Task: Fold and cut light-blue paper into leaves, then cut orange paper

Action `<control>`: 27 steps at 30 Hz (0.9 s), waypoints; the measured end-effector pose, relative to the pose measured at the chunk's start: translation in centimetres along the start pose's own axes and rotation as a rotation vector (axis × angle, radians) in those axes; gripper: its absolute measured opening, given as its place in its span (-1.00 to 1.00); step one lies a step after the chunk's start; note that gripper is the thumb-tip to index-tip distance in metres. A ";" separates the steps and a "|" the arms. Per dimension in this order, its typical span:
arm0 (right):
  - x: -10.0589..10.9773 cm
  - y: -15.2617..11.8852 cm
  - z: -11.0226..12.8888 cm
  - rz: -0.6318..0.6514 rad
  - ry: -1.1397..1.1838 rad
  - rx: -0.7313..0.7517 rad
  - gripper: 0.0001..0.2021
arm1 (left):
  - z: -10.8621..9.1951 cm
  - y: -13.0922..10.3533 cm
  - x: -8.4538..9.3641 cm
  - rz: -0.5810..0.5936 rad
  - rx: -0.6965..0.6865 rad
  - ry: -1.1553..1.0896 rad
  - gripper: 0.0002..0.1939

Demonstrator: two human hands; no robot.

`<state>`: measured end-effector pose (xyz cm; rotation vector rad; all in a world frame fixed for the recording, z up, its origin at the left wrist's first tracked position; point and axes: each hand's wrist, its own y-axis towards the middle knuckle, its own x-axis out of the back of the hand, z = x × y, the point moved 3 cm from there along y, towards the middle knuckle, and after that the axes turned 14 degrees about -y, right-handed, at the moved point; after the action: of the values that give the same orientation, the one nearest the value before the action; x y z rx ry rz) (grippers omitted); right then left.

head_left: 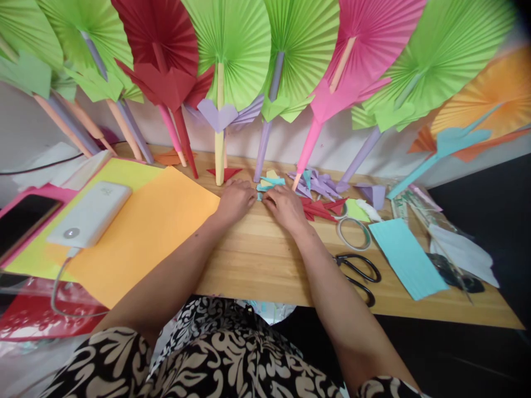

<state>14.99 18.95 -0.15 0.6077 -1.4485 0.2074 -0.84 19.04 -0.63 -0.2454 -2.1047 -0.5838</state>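
– What's on your far left?
– A phone (pixel 28 221), then a white power bank (pixel 90 214) on top of coloured paper, with an orange sheet (pixel 166 221) reaching towards my wrist

– And your left hand?
– My left hand (pixel 236 200) is down on the table (pixel 257 254), fingers bent; I can't tell whether they grip anything

– Where's the blue scrap?
– The blue scrap (pixel 259 196) lies between my two hands, near the fingertips of both, with more blue paper (pixel 271 183) just behind it

– Your right hand?
– My right hand (pixel 287 205) has its thumb and fingers curled close together beside the scrap; whether they pinch it, I can't tell

– Further right?
– Red paper shapes (pixel 321 209), a tape roll (pixel 367 239), black-handled scissors (pixel 360 257) nearer me, then a blue sheet (pixel 409 257)
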 end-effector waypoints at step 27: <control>0.8 0.0 1.1 0.004 -0.130 -0.122 -0.84 | 0.8 0.2 -0.3 -0.112 0.228 -0.037 -0.87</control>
<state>14.21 18.19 0.66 0.5270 -1.5756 0.0830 -1.20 19.62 -1.20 -0.0090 -2.2094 -0.4014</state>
